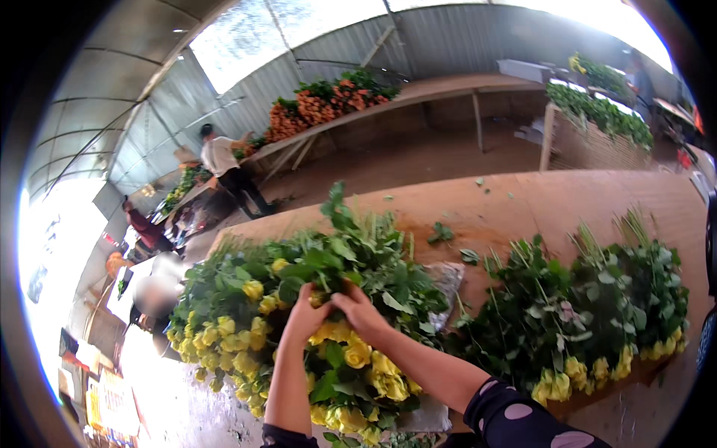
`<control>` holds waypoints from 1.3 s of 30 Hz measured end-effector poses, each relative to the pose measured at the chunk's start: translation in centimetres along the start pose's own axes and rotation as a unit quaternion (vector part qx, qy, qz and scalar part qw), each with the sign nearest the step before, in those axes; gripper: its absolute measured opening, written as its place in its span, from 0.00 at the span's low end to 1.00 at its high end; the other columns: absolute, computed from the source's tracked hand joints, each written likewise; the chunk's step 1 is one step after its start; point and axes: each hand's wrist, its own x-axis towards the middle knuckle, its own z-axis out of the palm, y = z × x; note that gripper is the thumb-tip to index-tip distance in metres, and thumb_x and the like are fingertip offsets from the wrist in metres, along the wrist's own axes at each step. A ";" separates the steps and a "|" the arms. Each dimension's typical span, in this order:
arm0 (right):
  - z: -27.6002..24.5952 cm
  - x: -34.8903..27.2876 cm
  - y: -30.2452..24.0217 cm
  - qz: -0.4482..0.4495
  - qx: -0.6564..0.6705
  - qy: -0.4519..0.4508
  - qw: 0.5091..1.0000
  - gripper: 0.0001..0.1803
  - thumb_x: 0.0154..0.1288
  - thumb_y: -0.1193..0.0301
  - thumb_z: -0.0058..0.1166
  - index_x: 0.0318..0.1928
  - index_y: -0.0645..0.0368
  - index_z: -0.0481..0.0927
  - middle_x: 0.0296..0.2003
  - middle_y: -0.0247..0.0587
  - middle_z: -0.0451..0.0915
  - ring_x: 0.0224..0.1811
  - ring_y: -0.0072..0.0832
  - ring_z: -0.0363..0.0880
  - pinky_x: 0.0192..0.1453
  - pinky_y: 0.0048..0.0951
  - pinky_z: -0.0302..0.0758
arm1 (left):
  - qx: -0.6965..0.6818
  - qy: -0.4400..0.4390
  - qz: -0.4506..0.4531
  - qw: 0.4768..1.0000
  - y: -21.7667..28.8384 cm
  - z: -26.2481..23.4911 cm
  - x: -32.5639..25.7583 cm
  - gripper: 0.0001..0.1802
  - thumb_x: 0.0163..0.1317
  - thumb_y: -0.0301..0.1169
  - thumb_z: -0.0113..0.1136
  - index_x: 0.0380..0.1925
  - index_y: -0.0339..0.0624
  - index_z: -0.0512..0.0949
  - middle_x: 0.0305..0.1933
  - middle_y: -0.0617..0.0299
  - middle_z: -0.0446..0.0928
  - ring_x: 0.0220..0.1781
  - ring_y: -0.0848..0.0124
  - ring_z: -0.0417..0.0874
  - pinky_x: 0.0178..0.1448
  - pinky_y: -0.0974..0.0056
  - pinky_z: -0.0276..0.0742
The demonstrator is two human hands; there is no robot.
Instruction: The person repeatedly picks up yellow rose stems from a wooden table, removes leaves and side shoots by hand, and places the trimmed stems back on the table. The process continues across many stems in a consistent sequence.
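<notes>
Dotted sleeve [515,418] is seen nearest; left hand [302,317] and right hand [364,313] are held close together amid yellow roses [357,354] on the table [597,196]; their grip cannot be told; petals [386,375] could be bruised by forearm pressure.

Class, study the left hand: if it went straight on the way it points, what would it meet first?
The left hand would probably meet the green leaves just ahead of it, though depth there is unclear.

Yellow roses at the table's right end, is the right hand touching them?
Apart. The head view shows the right hand at the left rose pile, clear of those yellow roses.
</notes>
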 end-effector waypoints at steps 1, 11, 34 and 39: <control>0.5 -1.0 -0.2 -0.016 0.011 -0.006 1.000 0.27 0.59 0.69 0.43 0.56 0.64 0.53 0.49 0.40 0.64 0.50 0.25 0.62 0.53 0.24 0.59 | -0.040 0.007 0.035 0.999 1.1 0.3 -1.2 0.29 0.47 0.33 0.57 0.50 0.40 0.58 0.41 0.52 0.71 0.40 0.66 0.73 0.43 0.66 0.68; -5.4 -16.9 -6.6 -0.070 -0.074 -0.043 0.994 0.31 0.61 0.70 0.40 0.60 0.64 0.42 0.55 0.43 0.55 0.57 0.26 0.51 0.59 0.24 0.49 | -0.098 -0.003 0.135 0.986 9.5 8.3 -16.6 0.29 0.43 0.25 0.54 0.47 0.35 0.58 0.44 0.51 0.66 0.43 0.66 0.70 0.45 0.66 0.68; -24.8 -30.2 -5.1 0.231 -0.081 0.358 0.901 0.11 0.55 0.72 0.47 0.39 0.63 0.73 0.31 0.39 0.75 0.31 0.24 0.71 0.36 0.25 0.67 | -0.335 -0.153 -0.099 0.924 -2.4 29.6 -21.5 0.39 0.40 0.25 0.61 0.52 0.42 0.50 0.48 0.56 0.61 0.49 0.64 0.66 0.52 0.63 0.64; -23.6 -29.4 -8.2 0.101 -0.035 0.335 0.936 0.12 0.55 0.71 0.49 0.40 0.63 0.71 0.31 0.39 0.75 0.31 0.25 0.73 0.36 0.25 0.70 | -0.030 -0.131 0.047 0.990 -0.6 32.3 -21.8 0.36 0.37 0.32 0.61 0.49 0.41 0.56 0.46 0.47 0.58 0.50 0.52 0.62 0.53 0.58 0.61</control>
